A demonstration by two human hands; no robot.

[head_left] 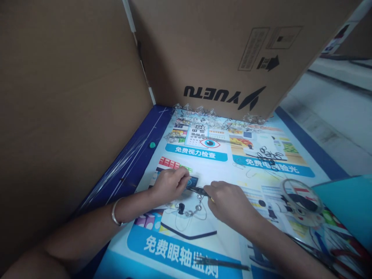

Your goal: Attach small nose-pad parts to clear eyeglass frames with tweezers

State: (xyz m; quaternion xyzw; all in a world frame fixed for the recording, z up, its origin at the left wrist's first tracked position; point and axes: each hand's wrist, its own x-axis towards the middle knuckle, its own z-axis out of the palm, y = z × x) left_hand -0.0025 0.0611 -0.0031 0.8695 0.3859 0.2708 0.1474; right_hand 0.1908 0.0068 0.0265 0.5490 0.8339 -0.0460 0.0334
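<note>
My left hand (171, 184) is closed in a pinch, and what its fingertips hold is too small to make out. A silver bangle (114, 212) is on that wrist. My right hand (228, 205) is wrapped round a pair of pliers (200, 191), whose dark jaws point left to the left fingertips. Just below the jaws, a strand of clear beads (198, 208) on thin wire curves over the printed sheet. Part of this strand is hidden behind my hands. Thin wire loops extend below the beads.
Clear beaded pieces (200, 111) line the base of an upright cardboard panel (186, 50). Dark rings (270, 155) lie at right, near a round clear dish (302, 195). Thin wires (116, 170) run along the left edge; dark rods (223, 263) lie in front.
</note>
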